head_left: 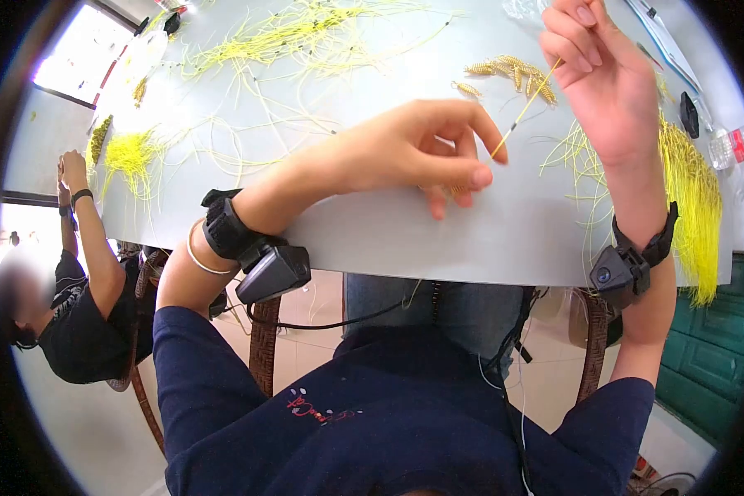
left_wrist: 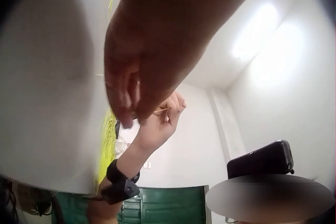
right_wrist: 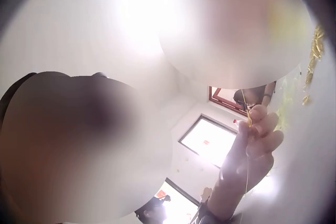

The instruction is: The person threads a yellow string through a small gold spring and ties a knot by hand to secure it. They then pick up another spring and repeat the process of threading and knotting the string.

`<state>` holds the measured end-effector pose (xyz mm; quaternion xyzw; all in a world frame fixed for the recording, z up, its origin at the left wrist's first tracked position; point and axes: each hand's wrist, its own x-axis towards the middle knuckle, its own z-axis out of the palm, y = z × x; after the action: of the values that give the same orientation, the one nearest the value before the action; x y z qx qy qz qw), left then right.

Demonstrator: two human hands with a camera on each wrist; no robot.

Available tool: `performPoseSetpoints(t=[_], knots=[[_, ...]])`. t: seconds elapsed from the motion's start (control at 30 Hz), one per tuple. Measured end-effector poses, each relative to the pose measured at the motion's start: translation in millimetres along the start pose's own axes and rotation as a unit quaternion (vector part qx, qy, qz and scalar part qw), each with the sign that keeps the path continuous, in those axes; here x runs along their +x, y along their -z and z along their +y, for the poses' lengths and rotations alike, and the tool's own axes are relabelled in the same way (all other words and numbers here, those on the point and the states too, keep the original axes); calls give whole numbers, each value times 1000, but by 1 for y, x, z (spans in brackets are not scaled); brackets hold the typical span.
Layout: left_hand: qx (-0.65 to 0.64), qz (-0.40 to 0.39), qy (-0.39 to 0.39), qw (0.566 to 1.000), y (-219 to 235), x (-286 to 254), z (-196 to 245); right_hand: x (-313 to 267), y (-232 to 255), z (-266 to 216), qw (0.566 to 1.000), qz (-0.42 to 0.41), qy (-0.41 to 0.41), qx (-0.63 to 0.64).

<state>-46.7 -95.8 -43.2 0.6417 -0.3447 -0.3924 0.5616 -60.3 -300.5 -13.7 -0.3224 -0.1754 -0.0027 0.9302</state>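
A thin yellow cord (head_left: 531, 101) with a small dark mark on it slants between the two hands, above the table. My left hand (head_left: 438, 153) pinches its lower end; a bit of gold coil shows among the fingers. Raised at the upper right, my right hand (head_left: 599, 83) grips the upper end with curled fingers. In the left wrist view, the left hand (left_wrist: 139, 71) is dark and partly hides the cord near the right hand (left_wrist: 164, 118). The right wrist view shows the left hand (right_wrist: 257, 140) with a yellow loop (right_wrist: 250, 117) at its fingertips.
Gold coiled pieces (head_left: 517, 70) lie beyond the hands. Loose yellow cords (head_left: 281, 37) spread over the far table (head_left: 438, 248), and a thick yellow bundle (head_left: 694, 207) hangs at the right edge. A bottle (head_left: 732, 147) lies far right; another person (head_left: 91, 322) sits at left.
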Motion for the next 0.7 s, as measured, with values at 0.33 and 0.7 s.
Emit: performPoseSetpoints(t=[0.33,0.7], knots=[[12,-60,-27,998,-1,-6,8,-8,-7,15,998,13,-60,-14],[49,5,-80,996,9,-2,8,-6,-16,8,932,42,154,-327]])
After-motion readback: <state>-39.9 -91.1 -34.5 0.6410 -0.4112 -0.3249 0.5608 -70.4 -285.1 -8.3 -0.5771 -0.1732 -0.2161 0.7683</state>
